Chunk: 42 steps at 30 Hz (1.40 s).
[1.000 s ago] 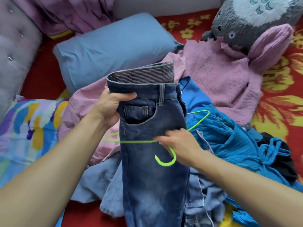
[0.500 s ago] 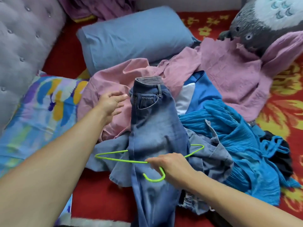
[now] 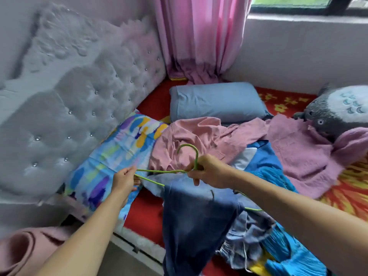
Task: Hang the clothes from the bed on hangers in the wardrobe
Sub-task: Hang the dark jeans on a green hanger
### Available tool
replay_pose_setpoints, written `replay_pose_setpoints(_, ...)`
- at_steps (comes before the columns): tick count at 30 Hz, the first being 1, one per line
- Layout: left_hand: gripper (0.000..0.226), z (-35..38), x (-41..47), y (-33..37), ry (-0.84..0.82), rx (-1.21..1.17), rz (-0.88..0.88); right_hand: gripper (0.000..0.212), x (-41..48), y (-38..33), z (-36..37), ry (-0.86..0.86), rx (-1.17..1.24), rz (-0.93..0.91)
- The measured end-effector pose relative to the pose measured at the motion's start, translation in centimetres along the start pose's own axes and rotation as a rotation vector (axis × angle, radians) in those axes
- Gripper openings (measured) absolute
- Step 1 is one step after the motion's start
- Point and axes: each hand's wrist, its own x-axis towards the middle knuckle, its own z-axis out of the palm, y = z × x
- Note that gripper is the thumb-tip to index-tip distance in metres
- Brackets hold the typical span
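Dark blue jeans (image 3: 195, 222) hang folded over the bar of a thin green hanger (image 3: 159, 171), lifted above the bed. My right hand (image 3: 207, 172) grips the hanger at the base of its hook, which points up. My left hand (image 3: 124, 179) pinches the hanger's left corner. More clothes lie on the red bed: a pink garment (image 3: 199, 136), a mauve one (image 3: 298, 152), a blue top (image 3: 264, 158), a turquoise piece (image 3: 286, 251) and pale denim (image 3: 249, 236) under the jeans. No wardrobe is in view.
A grey tufted headboard (image 3: 69, 108) rises on the left. A blue pillow (image 3: 217, 100), a colourful pillow (image 3: 111, 156) and a grey plush toy (image 3: 336, 110) lie on the bed. Pink curtain (image 3: 199, 36) hangs at the back. A pink rolled mat (image 3: 22, 253) sits at lower left.
The hanger has been turned hook-up and lifted with the jeans draped over it. My left hand moved from the waistband to the hanger's left corner. My view rose toward the headboard.
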Motion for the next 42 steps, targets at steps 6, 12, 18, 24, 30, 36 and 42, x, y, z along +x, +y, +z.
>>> replay_pose_setpoints(6,0.014,-8.9,-12.4,-1.6,0.081,-0.032,0.029,0.016,-7.6,-11.3,1.5,-0.062,0.129,-0.265)
replay_pose_setpoints(12,0.013,-20.7,-24.8,-4.9,0.165,0.087,-0.015,0.014,-14.7,-24.7,6.7,-0.298,0.133,-0.492)
replay_pose_setpoints(18,0.015,-34.6,-38.0,-10.1,0.452,0.109,-0.07,0.021,-23.0,-36.7,16.2,-0.368,-0.007,-0.766)
replay_pose_setpoints(24,0.008,-46.9,-49.2,-17.9,0.589,0.172,-0.116,0.025,-28.9,-45.8,26.9,-0.482,0.111,-0.792)
replay_pose_setpoints(30,0.008,-59.0,-60.0,-24.5,0.6,0.254,-0.28,0.027,-33.0,-54.0,40.5,-0.551,0.193,-0.815)
replay_pose_setpoints(36,0.011,-68.4,-67.0,-29.3,0.71,0.203,-0.335,0.028,-34.5,-59.6,51.9,-0.53,0.149,-0.79)
replay_pose_setpoints(42,0.009,-74.2,-68.2,-33.1,0.759,0.167,-0.343,0.016,-33.6,-66.8,60.3,-0.546,0.274,-0.69)
